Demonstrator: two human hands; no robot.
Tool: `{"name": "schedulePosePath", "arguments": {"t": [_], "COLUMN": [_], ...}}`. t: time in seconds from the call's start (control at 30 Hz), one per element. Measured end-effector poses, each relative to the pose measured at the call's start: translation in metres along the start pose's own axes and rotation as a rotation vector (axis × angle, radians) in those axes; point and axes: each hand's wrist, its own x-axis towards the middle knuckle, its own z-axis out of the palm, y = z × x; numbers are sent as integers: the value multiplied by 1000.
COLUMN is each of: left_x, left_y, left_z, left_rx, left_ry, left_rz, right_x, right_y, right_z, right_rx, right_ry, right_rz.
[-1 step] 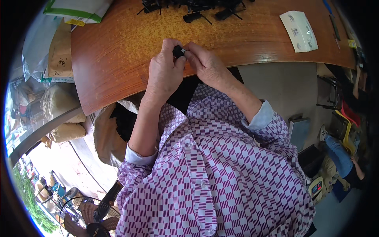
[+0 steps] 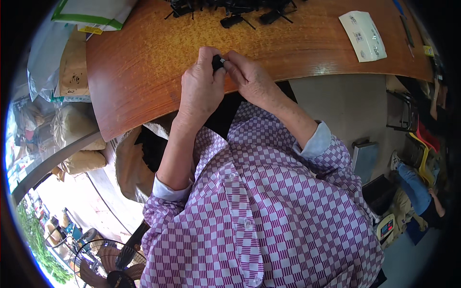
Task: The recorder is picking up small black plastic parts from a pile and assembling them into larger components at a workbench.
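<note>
Above the table's near edge, my left hand (image 2: 200, 91) is closed around a small black part (image 2: 217, 62), thumb and fingers pinching it. A pale, metallic-looking tip (image 2: 222, 60) sticks out of the part on its right side. At that tip my right hand (image 2: 255, 80) is closed in a pinch, its fingertips meeting the left ones. Fingers cover much of the part, so its exact kind cannot be made out. Several black pieces with thin stems or wires (image 2: 235, 20) lie in a heap at the table's far side.
The brown wooden table (image 2: 144, 72) curves across the top. On it lie a white printed packet (image 2: 363, 37) at right and a green-edged white bag (image 2: 91, 12) at far left. An open sack (image 2: 129, 170) stands below the table, left of my lap. A fan (image 2: 113, 269) is at lower left.
The view has shifted very slightly. Slightly less of the black part shows between my fingers; both hands keep their pinch in the same place.
</note>
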Motion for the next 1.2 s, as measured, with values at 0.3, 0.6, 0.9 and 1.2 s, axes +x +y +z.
{"name": "schedulePosePath", "arguments": {"t": [0.3,0.6,0.9,1.2], "left_x": [9,4,-5,-19], "left_y": [16,1,-2,-15], "left_z": [10,-10,0,-7], "left_rx": [-277,-1420,-1412,-1374], "left_ry": [116,-185,-123,-340], "left_rz": [17,-258,-301,-173], "right_x": [1,-7,-10,0], "right_y": [11,9,-3,1], "right_z": [-12,-30,-18,-24], "right_rx": [345,756,709,738], "right_ry": [146,20,24,-267], "right_rz": [-84,25,-117,187]}}
